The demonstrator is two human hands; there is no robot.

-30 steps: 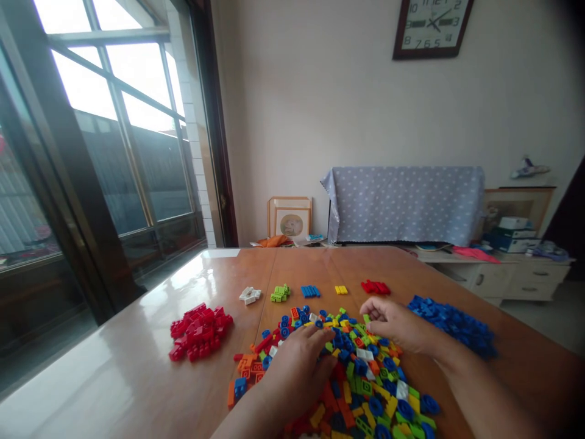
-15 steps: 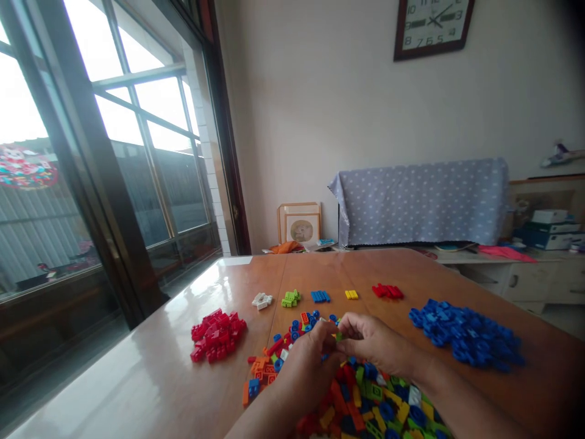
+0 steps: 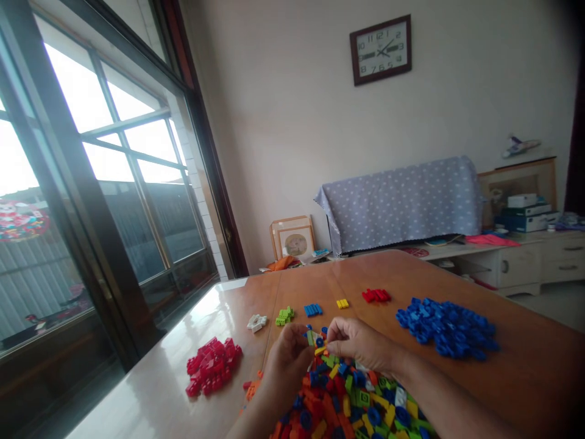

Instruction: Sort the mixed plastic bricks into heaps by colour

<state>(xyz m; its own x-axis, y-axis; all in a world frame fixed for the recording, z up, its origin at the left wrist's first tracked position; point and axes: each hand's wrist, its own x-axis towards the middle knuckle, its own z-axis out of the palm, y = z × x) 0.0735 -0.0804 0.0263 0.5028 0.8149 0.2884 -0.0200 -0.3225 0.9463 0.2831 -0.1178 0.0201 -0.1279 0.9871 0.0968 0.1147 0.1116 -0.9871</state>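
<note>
Light-green brick (image 3: 311, 338) at lower centre, long axis running roughly up the frame, beside the half-curled left hand (image 3: 289, 356), the right hand (image 3: 361, 342) nearly closed, both grips indiscernible.

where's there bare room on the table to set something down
The table is bare between its left edge and the big red pile, between the yellow blocks and the far edge, and more narrowly between the blue pile and the right edge. It is crowded in the near middle, where the mixed heap lies below the left hand and right hand.
</note>
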